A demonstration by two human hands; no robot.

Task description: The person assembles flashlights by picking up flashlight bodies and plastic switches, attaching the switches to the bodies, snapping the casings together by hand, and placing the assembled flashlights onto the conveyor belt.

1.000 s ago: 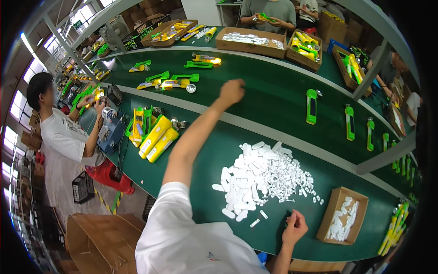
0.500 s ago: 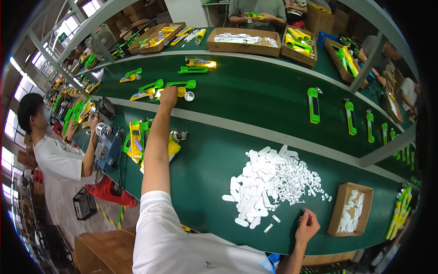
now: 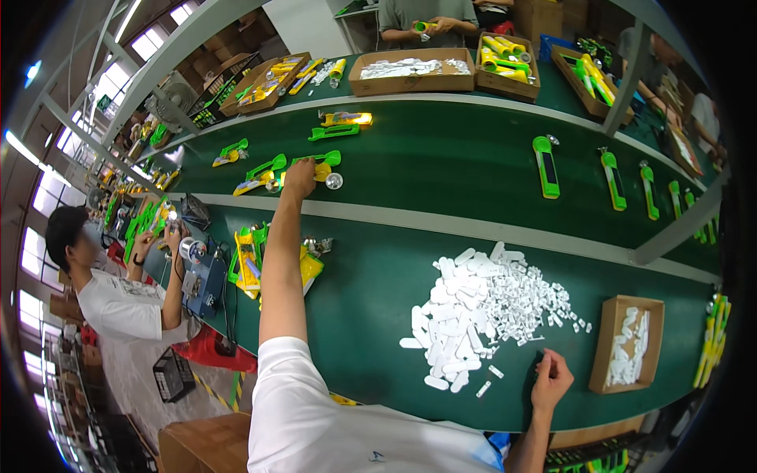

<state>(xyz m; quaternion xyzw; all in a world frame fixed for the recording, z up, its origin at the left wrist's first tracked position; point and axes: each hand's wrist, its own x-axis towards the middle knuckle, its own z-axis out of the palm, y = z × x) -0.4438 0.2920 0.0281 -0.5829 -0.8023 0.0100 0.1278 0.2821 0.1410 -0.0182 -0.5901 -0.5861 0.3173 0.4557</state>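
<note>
My left arm stretches across to the far green surface. There my left hand [image 3: 298, 178] is closed on a green-and-yellow flashlight body [image 3: 322, 169], its fingers partly hidden behind the hand. A round silvery reflector [image 3: 334, 181] lies by its right end. Just left of the hand is another green-and-yellow flashlight body [image 3: 254, 186]. My right hand [image 3: 553, 380] is at the near table edge, fingers loosely bent and a little apart, with nothing visible in them. Close to it are two small white pieces [image 3: 484, 389] and a pile of white strips and small clear parts [image 3: 465, 315].
A cardboard box [image 3: 603, 347] of white parts stands at the right. Opened flashlight bodies [image 3: 251, 264] are heaped beside my left forearm. A co-worker [image 3: 118, 299] sits left, by a blue device [image 3: 203, 282]. A raised rail [image 3: 441, 225] divides the surfaces; finished lights [image 3: 546, 169] lie beyond it.
The whole view has shifted slightly. My left hand stays at the flashlight body, whose right end has moved little beside it. My right hand keeps its loosely bent pose by the table edge.
</note>
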